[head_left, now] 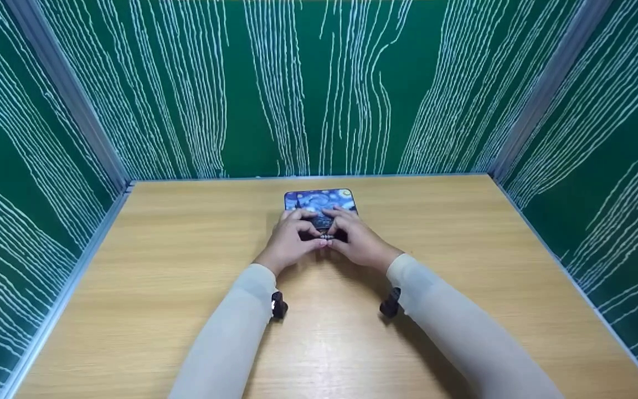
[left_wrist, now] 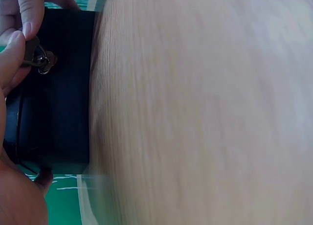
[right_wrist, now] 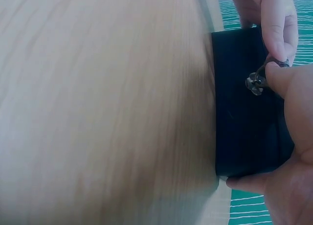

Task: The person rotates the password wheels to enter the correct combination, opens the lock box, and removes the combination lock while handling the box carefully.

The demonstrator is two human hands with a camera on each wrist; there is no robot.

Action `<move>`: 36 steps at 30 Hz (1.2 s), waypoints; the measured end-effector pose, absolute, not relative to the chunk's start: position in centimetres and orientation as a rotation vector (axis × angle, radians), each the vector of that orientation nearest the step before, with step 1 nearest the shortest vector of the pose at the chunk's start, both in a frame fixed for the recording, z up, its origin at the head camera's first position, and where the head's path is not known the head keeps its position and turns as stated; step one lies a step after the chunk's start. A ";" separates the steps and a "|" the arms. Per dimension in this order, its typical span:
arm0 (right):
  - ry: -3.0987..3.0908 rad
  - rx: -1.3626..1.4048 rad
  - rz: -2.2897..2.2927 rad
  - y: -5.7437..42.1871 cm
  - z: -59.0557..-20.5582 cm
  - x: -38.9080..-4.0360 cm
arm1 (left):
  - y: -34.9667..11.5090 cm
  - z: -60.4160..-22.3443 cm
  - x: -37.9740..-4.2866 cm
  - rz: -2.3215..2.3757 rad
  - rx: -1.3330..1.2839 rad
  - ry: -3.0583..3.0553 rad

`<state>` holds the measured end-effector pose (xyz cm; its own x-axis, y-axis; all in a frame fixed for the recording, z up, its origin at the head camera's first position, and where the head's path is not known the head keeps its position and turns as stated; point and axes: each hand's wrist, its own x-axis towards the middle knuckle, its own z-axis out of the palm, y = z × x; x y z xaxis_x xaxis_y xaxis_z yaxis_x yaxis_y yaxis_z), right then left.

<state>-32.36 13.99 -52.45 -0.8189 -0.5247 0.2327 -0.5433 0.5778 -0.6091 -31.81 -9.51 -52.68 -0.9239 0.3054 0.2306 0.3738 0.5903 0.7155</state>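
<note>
A box with a blue swirling painted lid (head_left: 319,198) stands near the back of the table. Its dark front wall (left_wrist: 56,117) bears a small metal clasp (right_wrist: 255,83) with a loop. My left hand (head_left: 290,242) and right hand (head_left: 361,242) come in from either side, thumbs and index fingers meeting at the clasp. Both hands appear to pinch its metal flap (left_wrist: 32,50) near the lid's front edge. Other fingers rest on the lid and against the box's sides. Thumbs and fingers partly hide the clasp's upper part.
The wooden table (head_left: 324,343) spreads around the box. Green panels with white wavy lines (head_left: 341,88) enclose it at the back and both sides, with grey metal posts (head_left: 83,105) at the corners. Each wrist carries a small black camera (head_left: 279,306).
</note>
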 end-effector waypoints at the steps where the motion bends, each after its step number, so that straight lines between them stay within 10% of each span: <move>1: -2.768 0.935 1.082 14.0 -52.5 -32.4 | -9.5 -52.7 -31.8 -1.258 -0.584 -2.726; 36: -2.774 0.927 1.098 14.0 -52.4 -32.2 | -9.6 -53.0 -32.1 -1.251 -0.584 -2.728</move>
<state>-32.22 14.02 -52.39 -0.8237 -0.5207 0.2242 -0.5331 0.5769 -0.6189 -32.10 -9.61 -52.97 -0.9236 0.3062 0.2308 0.3747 0.5929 0.7128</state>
